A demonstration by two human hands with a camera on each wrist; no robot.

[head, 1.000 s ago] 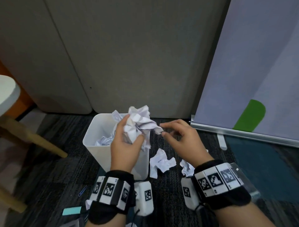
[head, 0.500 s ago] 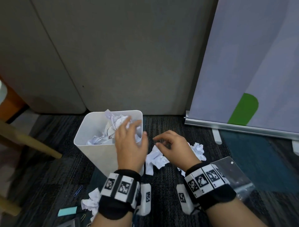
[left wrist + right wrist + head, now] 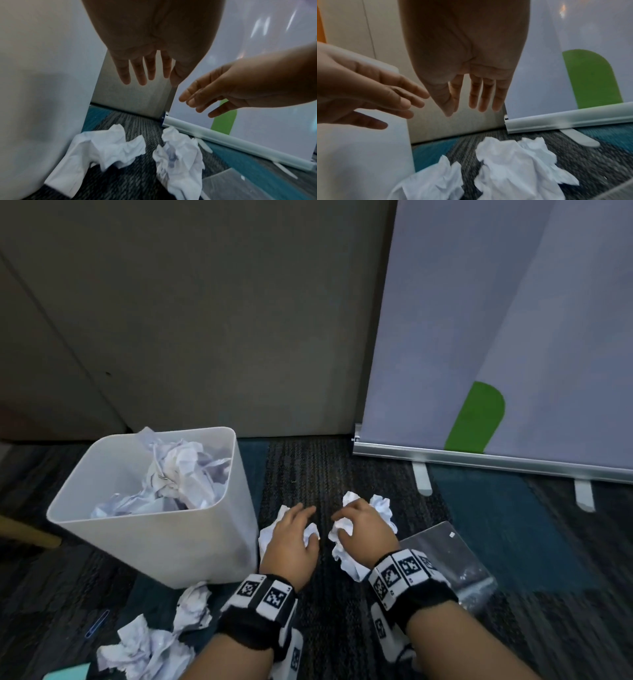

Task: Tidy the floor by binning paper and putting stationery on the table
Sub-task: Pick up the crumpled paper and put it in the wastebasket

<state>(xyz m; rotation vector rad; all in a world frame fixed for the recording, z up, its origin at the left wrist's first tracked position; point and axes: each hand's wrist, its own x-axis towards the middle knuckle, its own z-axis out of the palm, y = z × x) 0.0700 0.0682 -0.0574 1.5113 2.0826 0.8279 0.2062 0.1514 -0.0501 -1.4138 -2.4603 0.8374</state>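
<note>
A white bin (image 3: 164,546) stands on the carpet with crumpled paper (image 3: 185,470) heaped inside. To its right lie two crumpled paper balls on the floor. My left hand (image 3: 291,535) hovers over the left ball (image 3: 265,537) and my right hand (image 3: 363,529) over the right ball (image 3: 346,559). In the left wrist view my left hand (image 3: 157,81) has straight spread fingers above its paper (image 3: 111,148), apart from it. The right wrist view shows my right hand (image 3: 467,108) likewise open above its paper (image 3: 513,162). Neither hand holds anything.
A clear plastic bag (image 3: 445,563) lies just right of my right hand. More crumpled paper (image 3: 144,648), a blue paper clip (image 3: 97,623) and a teal sticky pad (image 3: 65,674) lie front left. A banner stand's rail (image 3: 479,460) runs along the right; a wooden leg (image 3: 27,534) is far left.
My left hand let its paper ball go into the bin. Both hands then dropped to the floor papers right of the bin, fingers opening.
</note>
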